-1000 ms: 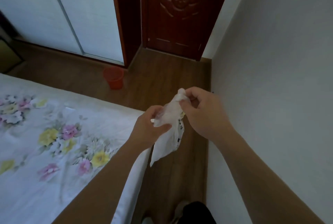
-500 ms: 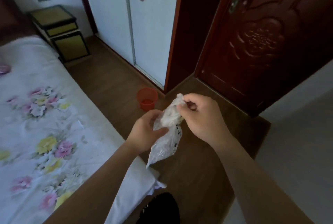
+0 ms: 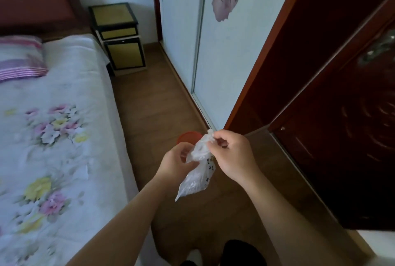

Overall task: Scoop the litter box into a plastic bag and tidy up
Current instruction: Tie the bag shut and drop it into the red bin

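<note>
A thin, crumpled translucent plastic bag [image 3: 197,175] with small black print hangs between both hands over the wooden floor. My left hand [image 3: 176,164] grips its middle with curled fingers. My right hand [image 3: 232,155] pinches the bag's top edge between thumb and fingertips. Its lower end dangles free. No litter box or scoop is in view.
A small red bin [image 3: 188,136] stands on the floor behind the bag, partly hidden. A bed with a floral cover [image 3: 53,137] fills the left. A yellow nightstand [image 3: 119,37] sits at the far end, sliding wardrobe doors [image 3: 215,52] and a dark wooden door [image 3: 342,116] on the right.
The view has swung left, bringing the nightstand, pillow and headboard into sight. Both hands keep their hold on the bag, which looks much the same.
</note>
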Available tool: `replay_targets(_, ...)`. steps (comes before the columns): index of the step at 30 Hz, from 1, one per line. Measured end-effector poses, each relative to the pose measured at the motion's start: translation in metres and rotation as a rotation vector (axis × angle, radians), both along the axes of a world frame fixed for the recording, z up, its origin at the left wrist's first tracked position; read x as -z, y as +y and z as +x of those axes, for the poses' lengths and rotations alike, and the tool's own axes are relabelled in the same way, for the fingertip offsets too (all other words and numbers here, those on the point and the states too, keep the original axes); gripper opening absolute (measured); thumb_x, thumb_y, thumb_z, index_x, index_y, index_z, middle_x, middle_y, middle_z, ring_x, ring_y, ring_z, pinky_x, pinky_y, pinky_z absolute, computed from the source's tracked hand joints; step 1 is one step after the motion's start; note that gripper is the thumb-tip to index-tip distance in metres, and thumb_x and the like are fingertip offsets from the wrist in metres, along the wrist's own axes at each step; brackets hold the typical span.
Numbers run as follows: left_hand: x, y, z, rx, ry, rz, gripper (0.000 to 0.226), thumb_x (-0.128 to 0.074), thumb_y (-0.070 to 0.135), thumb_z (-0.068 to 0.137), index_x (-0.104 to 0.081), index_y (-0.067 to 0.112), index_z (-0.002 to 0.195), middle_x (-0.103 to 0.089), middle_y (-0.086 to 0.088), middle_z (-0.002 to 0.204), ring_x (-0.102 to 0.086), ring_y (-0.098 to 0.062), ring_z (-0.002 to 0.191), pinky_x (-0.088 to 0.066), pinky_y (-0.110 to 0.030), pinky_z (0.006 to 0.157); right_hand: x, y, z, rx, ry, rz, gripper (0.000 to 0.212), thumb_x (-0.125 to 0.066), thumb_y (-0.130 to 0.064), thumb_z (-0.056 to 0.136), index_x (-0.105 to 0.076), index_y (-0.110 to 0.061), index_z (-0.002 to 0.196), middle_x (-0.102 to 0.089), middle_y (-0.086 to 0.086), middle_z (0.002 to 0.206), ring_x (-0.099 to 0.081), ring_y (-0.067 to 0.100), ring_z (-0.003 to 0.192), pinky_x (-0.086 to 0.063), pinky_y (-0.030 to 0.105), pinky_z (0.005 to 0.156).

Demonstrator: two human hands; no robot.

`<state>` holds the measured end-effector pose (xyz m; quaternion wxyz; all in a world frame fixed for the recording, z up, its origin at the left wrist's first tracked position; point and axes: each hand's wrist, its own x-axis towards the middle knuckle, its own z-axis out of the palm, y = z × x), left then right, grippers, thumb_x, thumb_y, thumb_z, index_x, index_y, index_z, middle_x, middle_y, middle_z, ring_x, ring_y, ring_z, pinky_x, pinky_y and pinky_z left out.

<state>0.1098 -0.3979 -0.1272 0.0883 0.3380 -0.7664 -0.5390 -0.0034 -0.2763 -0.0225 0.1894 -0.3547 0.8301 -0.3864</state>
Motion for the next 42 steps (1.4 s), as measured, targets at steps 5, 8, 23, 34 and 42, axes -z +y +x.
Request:
replay_targets(5, 0.033, -0.060, -0.088, -0.065, -0.073, 0.030, 0.024, -0.078, 0.035, 0.078, -0.063, 0.040, 0.096, -0.070, 0.015, 0.093, -0.066, 0.000, 0.086, -0.056, -0.027, 0.079, 0.046, -0.073, -0.095, -0.083, -0.052, 0.023, 0.026, -0.062, -0.027, 0.094, -0.069, -0.017, 0.117, -0.068, -0.012, 0.100, -0.061, -0.005, 0.086, -0.047, 0.005, 0.069)
replay_targets(8, 0.074, -0.101, -0.133, -0.127, -0.125, 0.050, 0.026, -0.078, 0.032, 0.078, -0.064, 0.037, 0.100, -0.070, 0.015, 0.094, -0.066, -0.001, 0.087, -0.058, -0.029, 0.081, 0.092, -0.118, -0.148, -0.153, -0.087, 0.045, 0.010, -0.062, -0.026, 0.092, -0.070, -0.021, 0.096, -0.062, -0.018, 0.079, -0.059, -0.002, 0.075, -0.041, 0.007, 0.060)
replay_targets(23, 0.376, -0.219, -0.262, -0.231, -0.443, 0.268, 0.042, -0.061, 0.023, 0.094, -0.054, 0.022, 0.135, -0.062, 0.004, 0.130, -0.059, -0.012, 0.116, -0.048, -0.023, 0.091, 0.412, -0.272, -0.269, -0.247, -0.283, 0.366, 0.023, -0.063, -0.027, 0.093, -0.058, -0.031, 0.071, -0.059, -0.010, 0.067, -0.059, -0.003, 0.066, -0.044, 0.012, 0.053)
replay_targets(34, 0.455, -0.240, -0.241, -0.096, -0.496, 0.391, 0.056, -0.069, 0.026, 0.090, -0.046, 0.031, 0.141, -0.053, 0.014, 0.139, -0.049, -0.001, 0.120, -0.034, -0.008, 0.084, 0.511, -0.284, -0.281, -0.233, -0.291, 0.598, 0.022, -0.060, -0.021, 0.094, -0.063, -0.024, 0.116, -0.055, -0.015, 0.100, -0.055, -0.001, 0.083, -0.041, 0.011, 0.068)
replay_targets(42, 0.297, -0.270, -0.220, -0.093, -0.532, 0.157, 0.063, -0.058, 0.051, 0.090, -0.037, 0.035, 0.147, -0.038, 0.009, 0.155, -0.035, -0.012, 0.142, -0.034, -0.035, 0.115, 0.365, -0.294, -0.275, -0.297, -0.066, 0.670, 0.044, -0.055, -0.033, 0.097, -0.050, -0.020, 0.139, -0.057, -0.002, 0.135, -0.053, 0.014, 0.121, -0.038, 0.021, 0.093)
